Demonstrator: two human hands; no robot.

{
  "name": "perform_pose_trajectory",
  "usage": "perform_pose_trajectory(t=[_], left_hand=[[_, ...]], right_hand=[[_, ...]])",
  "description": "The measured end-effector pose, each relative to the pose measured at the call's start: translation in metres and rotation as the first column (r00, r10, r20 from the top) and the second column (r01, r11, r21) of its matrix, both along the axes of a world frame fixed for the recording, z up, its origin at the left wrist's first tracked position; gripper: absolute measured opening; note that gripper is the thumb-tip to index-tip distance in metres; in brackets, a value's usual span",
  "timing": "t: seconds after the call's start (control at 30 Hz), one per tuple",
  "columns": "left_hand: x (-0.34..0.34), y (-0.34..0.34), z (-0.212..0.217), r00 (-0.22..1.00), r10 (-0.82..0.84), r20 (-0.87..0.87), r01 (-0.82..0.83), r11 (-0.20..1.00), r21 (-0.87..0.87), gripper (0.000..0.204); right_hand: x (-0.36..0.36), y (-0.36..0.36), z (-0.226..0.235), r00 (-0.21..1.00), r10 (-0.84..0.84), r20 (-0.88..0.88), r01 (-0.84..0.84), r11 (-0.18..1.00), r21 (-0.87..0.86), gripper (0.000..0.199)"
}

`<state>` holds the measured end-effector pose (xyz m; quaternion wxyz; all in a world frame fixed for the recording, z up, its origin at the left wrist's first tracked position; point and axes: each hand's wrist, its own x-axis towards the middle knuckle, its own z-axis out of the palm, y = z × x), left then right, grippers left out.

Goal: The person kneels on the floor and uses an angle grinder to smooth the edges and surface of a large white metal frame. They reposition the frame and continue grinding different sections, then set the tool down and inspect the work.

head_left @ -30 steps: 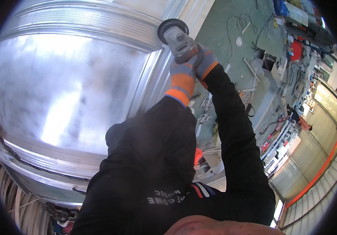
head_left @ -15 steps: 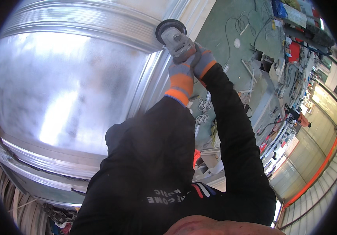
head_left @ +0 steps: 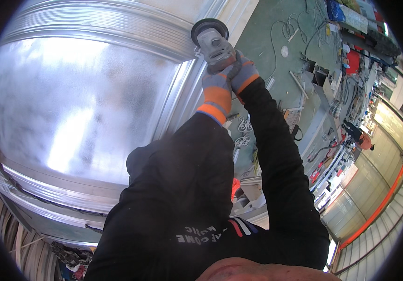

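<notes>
Both my hands, in grey and orange work gloves, grip an angle grinder (head_left: 216, 49) with a grey, dusty head and a dark round disc (head_left: 201, 29). My left hand (head_left: 217, 86) closes round the body from the near left. Next to it, my right hand (head_left: 245, 71) wraps the body from the right, its fingers partly hidden behind the tool. The disc is over the ribbed edge moulding of a large shiny metal panel (head_left: 84, 107), by its right-hand frame. Whether it touches the metal I cannot tell.
Right of the panel lies a green floor (head_left: 262, 47) with a coiled cable (head_left: 292, 30), scroll-shaped metal ornaments (head_left: 243, 125) and metal box sections (head_left: 320, 77). Cluttered benches line the far right, where another person (head_left: 364, 140) stands. Long metal strips (head_left: 21, 234) lie at lower left.
The grinder has shifted slightly right and away from me along the moulding, its disc turning a little. My hands keep their grip. The distant person has moved slightly.
</notes>
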<state>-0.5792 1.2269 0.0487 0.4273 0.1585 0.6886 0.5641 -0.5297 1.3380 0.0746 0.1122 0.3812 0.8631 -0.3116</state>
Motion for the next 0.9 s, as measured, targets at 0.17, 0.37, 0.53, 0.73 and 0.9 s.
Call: perform_pose_trajectory(t=[0.17,0.37,0.53,0.73,0.9], left_hand=[[0.011,0.007,0.001,0.979,0.185,0.083,-0.186,0.983,0.002,0.027],[0.009,0.011,-0.001,0.775,0.357,0.521,-0.396,0.918,-0.04,0.054],[0.02,0.005,-0.022,0.93,0.027,-0.366,-0.043,0.998,-0.036,0.047],[0.022,0.003,-0.026,0.988,0.153,-0.001,-0.152,0.981,0.116,0.044],[0.018,0.007,-0.006,0.979,0.199,0.056,-0.201,0.979,0.035,0.042]], right_hand=[[0.009,0.008,-0.01,0.998,0.049,-0.026,-0.049,0.999,-0.009,0.056],[0.003,0.007,-0.007,0.992,0.106,0.072,-0.107,0.994,0.005,0.056],[0.007,0.007,-0.011,0.994,0.05,0.1,-0.044,0.997,-0.063,0.056],[0.018,0.015,-0.035,0.996,0.082,0.043,-0.077,0.99,-0.117,0.054],[0.018,0.013,-0.026,0.995,0.091,0.037,-0.087,0.991,-0.1,0.054]])
